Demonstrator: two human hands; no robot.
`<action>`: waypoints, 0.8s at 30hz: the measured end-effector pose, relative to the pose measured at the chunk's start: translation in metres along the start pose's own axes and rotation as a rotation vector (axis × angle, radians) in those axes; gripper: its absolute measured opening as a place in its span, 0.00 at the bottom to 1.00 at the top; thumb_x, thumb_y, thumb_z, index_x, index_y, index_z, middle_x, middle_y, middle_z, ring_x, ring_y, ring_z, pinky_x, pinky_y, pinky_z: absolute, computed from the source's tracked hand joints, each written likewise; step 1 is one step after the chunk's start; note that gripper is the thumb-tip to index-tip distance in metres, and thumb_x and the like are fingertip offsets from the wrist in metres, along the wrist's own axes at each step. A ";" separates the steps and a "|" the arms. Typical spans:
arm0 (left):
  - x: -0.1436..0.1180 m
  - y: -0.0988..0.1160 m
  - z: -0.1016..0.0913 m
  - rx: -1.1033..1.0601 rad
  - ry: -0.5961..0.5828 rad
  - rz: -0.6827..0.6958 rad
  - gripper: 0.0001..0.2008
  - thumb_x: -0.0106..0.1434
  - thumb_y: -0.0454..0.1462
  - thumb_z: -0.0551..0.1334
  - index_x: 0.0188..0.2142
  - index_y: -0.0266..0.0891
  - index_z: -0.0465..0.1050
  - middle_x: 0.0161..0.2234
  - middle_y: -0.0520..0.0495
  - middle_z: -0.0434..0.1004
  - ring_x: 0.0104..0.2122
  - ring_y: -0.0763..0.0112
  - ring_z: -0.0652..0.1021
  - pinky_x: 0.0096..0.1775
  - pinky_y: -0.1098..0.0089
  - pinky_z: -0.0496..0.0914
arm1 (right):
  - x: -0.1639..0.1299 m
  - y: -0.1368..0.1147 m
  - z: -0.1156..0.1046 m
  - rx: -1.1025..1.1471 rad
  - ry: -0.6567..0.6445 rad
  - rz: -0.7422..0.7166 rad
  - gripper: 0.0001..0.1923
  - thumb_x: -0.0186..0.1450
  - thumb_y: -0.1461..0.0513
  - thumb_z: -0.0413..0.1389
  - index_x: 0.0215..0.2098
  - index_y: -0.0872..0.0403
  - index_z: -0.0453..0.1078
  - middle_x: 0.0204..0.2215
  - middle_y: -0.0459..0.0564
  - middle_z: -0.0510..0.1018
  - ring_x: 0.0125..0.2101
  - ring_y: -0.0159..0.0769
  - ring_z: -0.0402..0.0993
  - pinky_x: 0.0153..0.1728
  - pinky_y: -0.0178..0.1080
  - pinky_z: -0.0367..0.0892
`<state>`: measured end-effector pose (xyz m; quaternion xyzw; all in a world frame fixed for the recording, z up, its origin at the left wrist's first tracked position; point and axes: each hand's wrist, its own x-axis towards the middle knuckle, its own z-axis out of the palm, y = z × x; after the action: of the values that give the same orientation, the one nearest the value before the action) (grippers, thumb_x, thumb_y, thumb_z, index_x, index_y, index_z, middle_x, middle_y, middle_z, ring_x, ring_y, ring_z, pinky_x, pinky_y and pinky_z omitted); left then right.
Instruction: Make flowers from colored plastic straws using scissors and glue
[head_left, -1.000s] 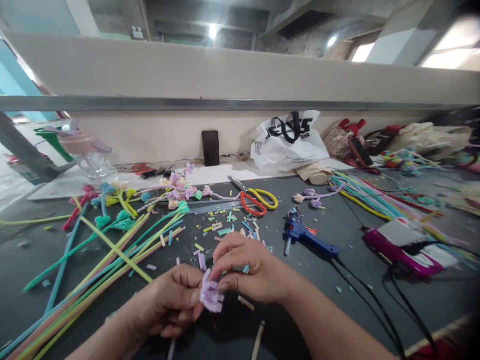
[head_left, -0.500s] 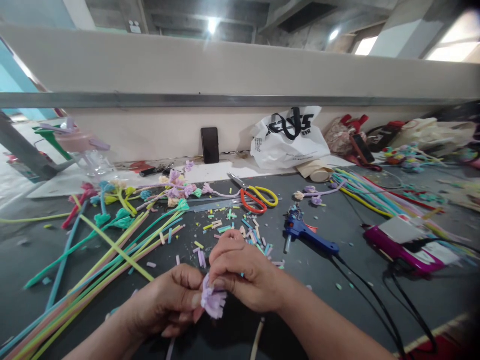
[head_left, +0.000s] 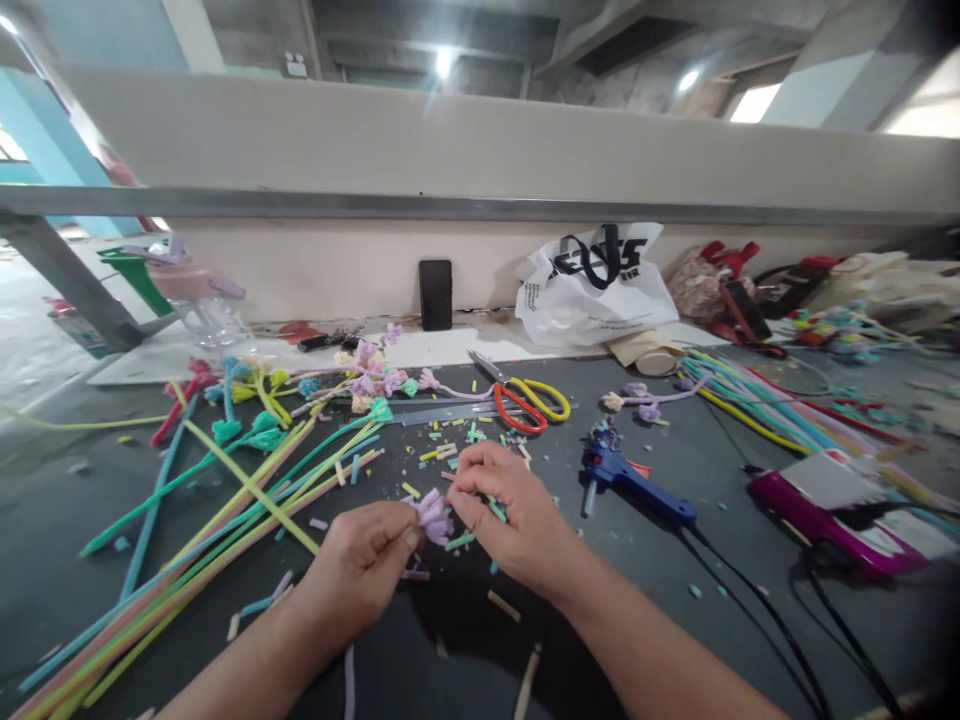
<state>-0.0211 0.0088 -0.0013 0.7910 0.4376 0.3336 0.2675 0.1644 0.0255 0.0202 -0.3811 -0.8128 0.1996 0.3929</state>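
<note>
lilac flower (head_left: 433, 515), blue glue gun (head_left: 630, 477), red-yellow scissors (head_left: 525, 401)

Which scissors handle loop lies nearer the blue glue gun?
The yellow loop, on the gun's side; the red loop lies left of it, farther from the glue gun.

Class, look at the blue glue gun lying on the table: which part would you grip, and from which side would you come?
Grip the glue gun by its handle, probably from the right: it lies flat, nozzle pointing left toward the scraps, cord trailing off right.
</note>
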 end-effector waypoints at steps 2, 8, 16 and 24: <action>-0.002 -0.001 0.001 0.033 0.016 0.033 0.11 0.59 0.32 0.53 0.20 0.38 0.64 0.19 0.53 0.62 0.22 0.75 0.64 0.26 0.74 0.55 | 0.001 0.000 0.002 0.021 -0.022 0.032 0.05 0.58 0.67 0.53 0.29 0.54 0.70 0.31 0.48 0.69 0.35 0.33 0.67 0.38 0.38 0.61; -0.006 -0.003 0.002 0.100 -0.010 0.117 0.08 0.59 0.30 0.53 0.24 0.38 0.65 0.22 0.50 0.66 0.24 0.73 0.67 0.28 0.73 0.57 | 0.002 -0.002 0.004 0.091 -0.022 0.115 0.05 0.56 0.69 0.56 0.28 0.53 0.72 0.32 0.47 0.68 0.37 0.33 0.67 0.40 0.37 0.61; -0.006 -0.006 0.005 0.215 0.044 0.136 0.10 0.60 0.31 0.52 0.23 0.39 0.64 0.21 0.51 0.66 0.23 0.73 0.67 0.27 0.73 0.58 | 0.000 -0.003 0.005 0.112 -0.065 0.175 0.04 0.55 0.69 0.58 0.26 0.53 0.71 0.33 0.45 0.69 0.36 0.32 0.67 0.41 0.38 0.59; -0.007 -0.009 0.011 0.326 0.021 0.092 0.13 0.62 0.32 0.48 0.23 0.38 0.63 0.21 0.51 0.68 0.24 0.74 0.69 0.28 0.73 0.61 | 0.001 -0.001 0.016 0.169 -0.031 0.323 0.07 0.51 0.72 0.55 0.22 0.55 0.70 0.31 0.47 0.69 0.34 0.32 0.68 0.38 0.35 0.62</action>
<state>-0.0198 0.0060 -0.0171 0.8395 0.4520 0.2786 0.1156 0.1505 0.0250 0.0118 -0.4690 -0.7275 0.3334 0.3736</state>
